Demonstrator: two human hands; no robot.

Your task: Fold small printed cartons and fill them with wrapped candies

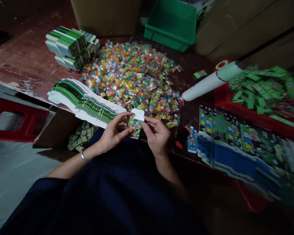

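From the head camera, looking down over the lap: both hands meet at the near edge of the table (26, 70), and between them sits a small green carton (135, 125) with its white flap (138, 114) standing up. The left hand (112, 132) pinches the carton's left side, thumb and forefinger closed on it, the other fingers curled underneath. The right hand (156, 134) grips the right side, fingertips pressed on the flap's edge. By the look of it, this is the folding step, the carton being shaped and its top not yet closed. Just beyond the hands spreads a big heap of candy bags (132, 76), clear wrappers full of coloured sweets. To the left lies a fanned row of flat cartons (83, 101), and further back a stack of made-up boxes (71, 45). On the right, a white tube (212, 81) lies across the table beside a red tray (247, 109) of green packets. The next move, I'd judge, calls for steadying the body with the left fingers while the right ones press that flap down and tuck it squarely.
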